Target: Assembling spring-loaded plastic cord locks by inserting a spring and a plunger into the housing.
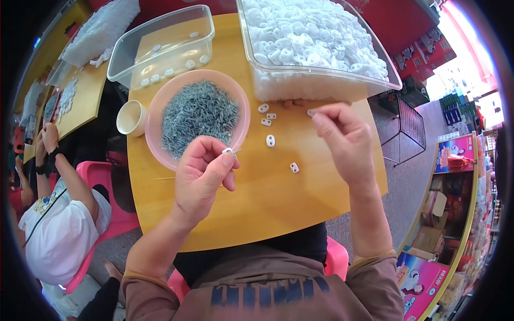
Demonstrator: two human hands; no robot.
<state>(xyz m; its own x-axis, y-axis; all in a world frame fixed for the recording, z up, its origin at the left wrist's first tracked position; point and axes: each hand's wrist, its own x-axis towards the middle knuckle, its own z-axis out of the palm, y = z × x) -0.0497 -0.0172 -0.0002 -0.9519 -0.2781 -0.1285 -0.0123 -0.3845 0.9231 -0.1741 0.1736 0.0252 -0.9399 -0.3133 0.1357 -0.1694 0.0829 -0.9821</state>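
My left hand (201, 176) is closed in a pinch on a small white plastic piece (228, 151), with a thin metal screw or spring sticking out of it. It is held over the near right edge of the pink bowl (243, 107), which is full of small grey metal parts (199, 115). Over the right of the table, my right hand (342, 139) has thumb and fingers pinched at a small white two-holed piece (310, 113). Between my hands, a two-holed white piece (270, 140) lies on the yellow table (241, 214). Another white piece (294, 168) lies nearer me.
Several white pieces (263, 108) lie below a large clear bin (321, 85) heaped with white parts. A clear box (120, 64) holding a few pieces stands at the far left, near a cream cup (131, 117). Another person (64, 224) works at a table to the left.
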